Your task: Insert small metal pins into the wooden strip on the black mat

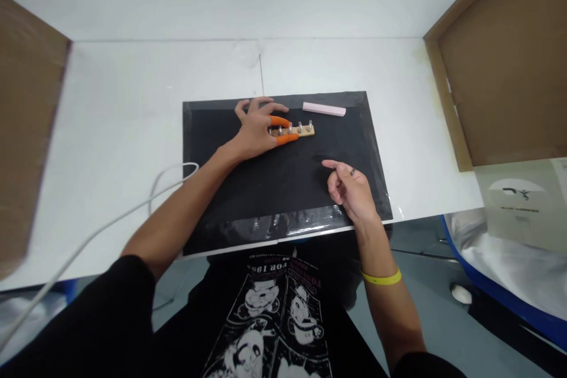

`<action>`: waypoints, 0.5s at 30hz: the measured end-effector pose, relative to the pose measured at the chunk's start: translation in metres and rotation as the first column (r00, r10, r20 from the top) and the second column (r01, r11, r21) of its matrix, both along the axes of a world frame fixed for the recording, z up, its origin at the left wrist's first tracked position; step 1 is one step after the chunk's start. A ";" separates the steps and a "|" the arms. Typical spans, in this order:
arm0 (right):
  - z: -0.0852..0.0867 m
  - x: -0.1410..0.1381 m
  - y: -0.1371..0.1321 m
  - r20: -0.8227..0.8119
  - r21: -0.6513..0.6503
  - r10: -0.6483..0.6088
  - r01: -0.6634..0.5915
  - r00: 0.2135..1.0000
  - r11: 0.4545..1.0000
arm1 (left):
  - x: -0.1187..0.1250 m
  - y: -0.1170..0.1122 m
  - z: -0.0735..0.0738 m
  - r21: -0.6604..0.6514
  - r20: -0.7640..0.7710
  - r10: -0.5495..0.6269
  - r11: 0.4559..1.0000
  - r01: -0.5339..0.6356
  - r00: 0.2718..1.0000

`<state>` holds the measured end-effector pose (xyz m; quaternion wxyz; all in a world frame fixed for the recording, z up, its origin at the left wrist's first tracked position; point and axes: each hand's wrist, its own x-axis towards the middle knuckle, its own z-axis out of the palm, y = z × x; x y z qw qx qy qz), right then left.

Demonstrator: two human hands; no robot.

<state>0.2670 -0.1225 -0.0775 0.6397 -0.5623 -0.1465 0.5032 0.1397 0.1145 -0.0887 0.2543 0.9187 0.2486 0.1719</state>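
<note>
While our left hand point(256, 133) steadies the wooden strip point(306, 131) on the black mat point(266, 189), its grip is nearly closed, with thumb and index finger, both in orange covers point(287, 139), along the two long sides. We judge that this strip is light and stiff, not fragile, but the shiny metal pieces point(300, 128) standing on it may be smooth and slippery; so it seems best to hold the wood by its edges and to leave the metal tops free. Our right hand point(352, 192) is well apart, its fingers curled and the thumb near the index finger; whether its grip has something small, we cannot tell. Behind the strip lies a pink bar point(324, 109), without readable writing. On our black shirt point(274, 307) we can read "FOR", while the lettering on the pale sheet point(520, 221) at right is too small.
</note>
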 end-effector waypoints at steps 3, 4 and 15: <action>-0.001 -0.002 -0.002 0.001 0.004 -0.010 0.010 1.000 1.000 | 0.000 -0.001 0.004 -0.003 0.000 -0.002 1.000 0.002 1.000; -0.001 -0.002 -0.003 0.000 0.007 -0.015 0.015 1.000 1.000 | 0.001 -0.002 0.005 0.004 -0.002 -0.004 1.000 0.004 1.000; -0.009 -0.010 -0.006 0.042 0.056 -0.068 0.066 0.997 0.996 | 0.005 -0.015 0.018 0.123 -0.082 0.008 0.992 0.002 0.997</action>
